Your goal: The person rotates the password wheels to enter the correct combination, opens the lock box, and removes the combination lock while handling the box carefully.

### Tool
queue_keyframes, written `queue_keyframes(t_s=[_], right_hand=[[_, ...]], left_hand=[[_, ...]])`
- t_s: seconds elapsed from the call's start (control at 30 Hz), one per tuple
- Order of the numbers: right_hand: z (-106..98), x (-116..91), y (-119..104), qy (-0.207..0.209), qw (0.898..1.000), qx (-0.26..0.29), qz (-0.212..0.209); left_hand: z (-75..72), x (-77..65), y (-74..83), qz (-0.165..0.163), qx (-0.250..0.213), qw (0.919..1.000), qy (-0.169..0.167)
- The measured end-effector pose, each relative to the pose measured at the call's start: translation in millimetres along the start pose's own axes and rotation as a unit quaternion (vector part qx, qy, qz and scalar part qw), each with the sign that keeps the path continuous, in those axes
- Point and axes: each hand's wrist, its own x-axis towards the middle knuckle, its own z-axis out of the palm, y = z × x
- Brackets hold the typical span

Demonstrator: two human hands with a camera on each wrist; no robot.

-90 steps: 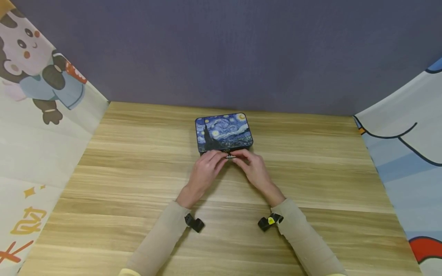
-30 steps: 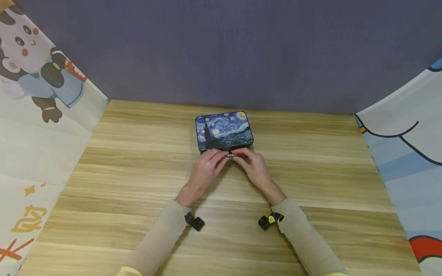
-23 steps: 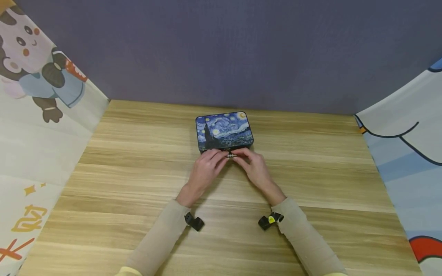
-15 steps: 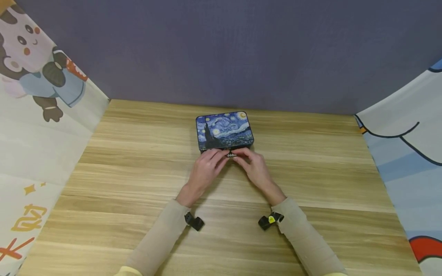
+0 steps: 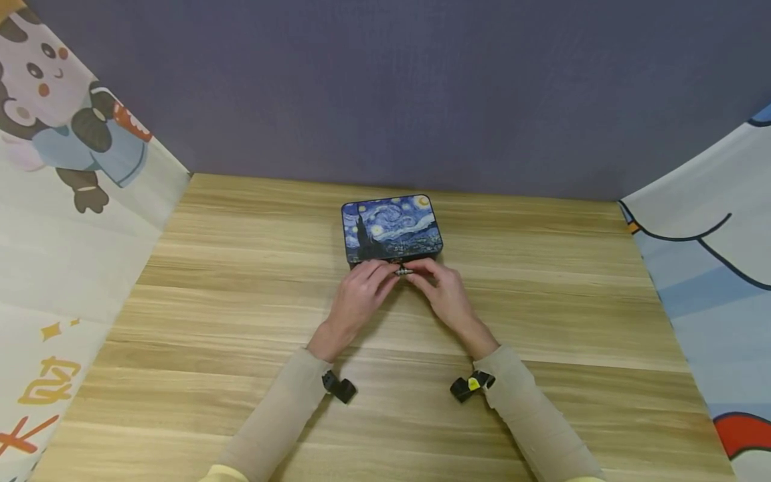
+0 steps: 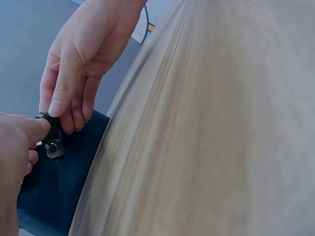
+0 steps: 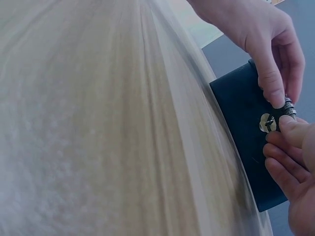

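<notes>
A tin box (image 5: 391,227) with a swirling blue night-sky picture on its lid lies closed near the back of the table. At its front hangs a small combination padlock (image 5: 403,272) with ridged number dials. It is by a metal latch (image 7: 266,123) on the dark front wall. My left hand (image 5: 358,294) pinches the padlock's left end between thumb and fingers. From the other side, my right hand (image 5: 448,298) pinches its right end with thumb and forefinger. Fingertips cover much of the padlock, and its digits are too small to read.
The wood-grain table (image 5: 241,301) spreads around the box on all sides. A dark grey-blue panel (image 5: 397,94) rises behind it. Printed cartoon sheets stand at the left (image 5: 78,254) and right (image 5: 693,248).
</notes>
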Motion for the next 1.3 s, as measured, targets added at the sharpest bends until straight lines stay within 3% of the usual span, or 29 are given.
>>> queue_keyframes(t_s=[1.3], right_hand=[[0.0,0.4,0.4,0.006,1.0,-0.003,-0.022]], left_hand=[[-0.5,2.0,1.1,0.0,0.005,1.0,-0.007]])
